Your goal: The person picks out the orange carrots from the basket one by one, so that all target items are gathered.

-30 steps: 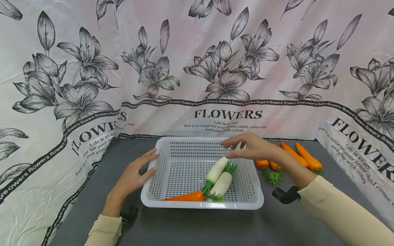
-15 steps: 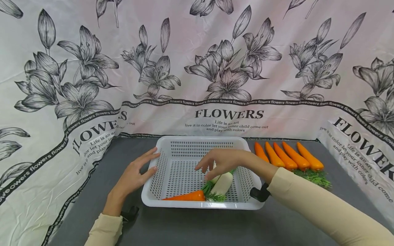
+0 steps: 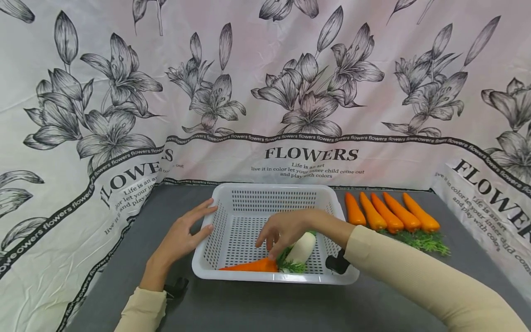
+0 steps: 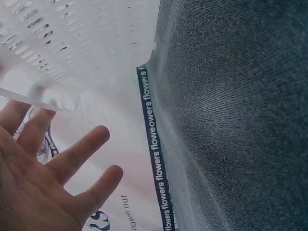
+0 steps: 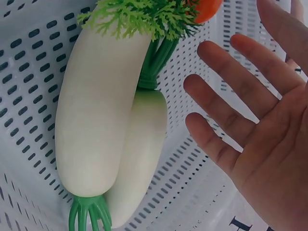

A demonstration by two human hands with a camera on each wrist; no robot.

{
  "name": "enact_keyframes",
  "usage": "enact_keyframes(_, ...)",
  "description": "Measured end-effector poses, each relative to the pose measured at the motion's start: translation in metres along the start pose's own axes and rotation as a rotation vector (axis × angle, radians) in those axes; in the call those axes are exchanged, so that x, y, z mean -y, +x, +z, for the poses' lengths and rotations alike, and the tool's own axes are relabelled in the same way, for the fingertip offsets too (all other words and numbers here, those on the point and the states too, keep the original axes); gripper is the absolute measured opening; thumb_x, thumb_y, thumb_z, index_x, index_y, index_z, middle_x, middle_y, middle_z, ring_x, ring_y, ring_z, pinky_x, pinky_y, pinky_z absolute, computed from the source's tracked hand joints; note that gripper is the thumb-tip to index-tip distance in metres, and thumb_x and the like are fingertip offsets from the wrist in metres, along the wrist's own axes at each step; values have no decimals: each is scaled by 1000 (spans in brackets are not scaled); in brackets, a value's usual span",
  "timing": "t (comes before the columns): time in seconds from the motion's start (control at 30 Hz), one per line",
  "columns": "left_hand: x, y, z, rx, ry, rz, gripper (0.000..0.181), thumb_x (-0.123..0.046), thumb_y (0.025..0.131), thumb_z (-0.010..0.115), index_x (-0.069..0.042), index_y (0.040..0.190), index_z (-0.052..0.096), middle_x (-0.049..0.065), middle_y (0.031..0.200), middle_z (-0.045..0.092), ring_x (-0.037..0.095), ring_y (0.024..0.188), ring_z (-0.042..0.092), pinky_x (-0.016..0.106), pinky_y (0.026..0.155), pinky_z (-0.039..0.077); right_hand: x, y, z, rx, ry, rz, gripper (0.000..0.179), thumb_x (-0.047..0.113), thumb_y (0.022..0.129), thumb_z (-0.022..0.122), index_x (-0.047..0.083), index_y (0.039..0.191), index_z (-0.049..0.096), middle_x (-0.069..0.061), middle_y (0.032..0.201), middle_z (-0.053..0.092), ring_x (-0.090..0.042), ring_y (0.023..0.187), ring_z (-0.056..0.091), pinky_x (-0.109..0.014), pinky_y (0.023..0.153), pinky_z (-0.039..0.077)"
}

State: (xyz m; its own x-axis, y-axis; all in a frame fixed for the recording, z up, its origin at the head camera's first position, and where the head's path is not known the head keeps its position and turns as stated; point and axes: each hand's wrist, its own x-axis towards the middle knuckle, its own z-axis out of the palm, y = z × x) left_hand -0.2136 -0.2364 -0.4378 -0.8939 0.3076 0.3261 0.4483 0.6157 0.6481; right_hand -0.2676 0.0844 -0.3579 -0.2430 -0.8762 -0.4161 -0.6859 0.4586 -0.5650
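Note:
A white perforated plastic basket (image 3: 232, 275) stands on the grey table, its left rim touched by the fingertips of my left hand (image 3: 178, 240). In the left wrist view, that hand's fingers are spread. Over the inside of the basket is my right hand (image 3: 286, 228), just above an orange carrot (image 3: 249, 266). Its fingers are extended and hold nothing in the right wrist view. Two white radishes lie side by side; the nearer radish (image 5: 101, 115) partly covers the other radish (image 5: 147, 139). In the head view my right hand hides most of the second one.
Several orange carrots (image 3: 387, 214) with green leafy tops (image 3: 427, 242) lie in a row to the right of the basket. A flower-printed cloth (image 3: 307, 115) hangs behind and on both sides of the grey table (image 3: 265, 309).
My right hand has moved left and down, from the basket's back right to over the carrot inside. The left hand keeps its place at the rim.

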Motion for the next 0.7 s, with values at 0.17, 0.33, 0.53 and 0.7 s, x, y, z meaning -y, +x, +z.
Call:
enact_keyframes(0.17, 1, 0, 1, 6, -2, 1, 51, -30, 99, 64, -19, 149, 54, 2, 166, 37, 40, 150, 37, 70, 111, 36, -2, 6, 3, 33, 31, 25, 48, 31, 94, 73, 15, 139, 64, -2, 122, 75, -2, 103, 67, -22, 95, 52)
enact_keyframes(0.33, 1, 1, -1, 3, -12, 0, 51, -30, 99, 64, -19, 148, 54, 2, 166, 37, 40, 150, 37, 70, 112, 35, -5, 13, 5, 107, 98, 27, 52, 27, 93, 75, 12, 141, 62, -3, 125, 74, -3, 107, 67, -20, 98, 51)
enact_keyframes(0.53, 2, -1, -1, 5, -3, -9, 51, -30, 99, 64, -20, 148, 55, 2, 165, 37, 40, 150, 37, 71, 112, 35, -7, 22, 9, 175, 138, 45, 55, 26, 92, 77, 14, 143, 60, 1, 124, 74, 0, 108, 67, -18, 98, 50)
enact_keyframes(0.7, 3, 0, 0, 1, -6, 19, 51, -27, 99, 65, -19, 148, 55, 2, 165, 37, 38, 150, 38, 69, 112, 36, -9, 27, 13, 211, 169, 76, 55, 23, 93, 76, 17, 145, 58, 1, 122, 74, 1, 105, 67, -17, 97, 49)
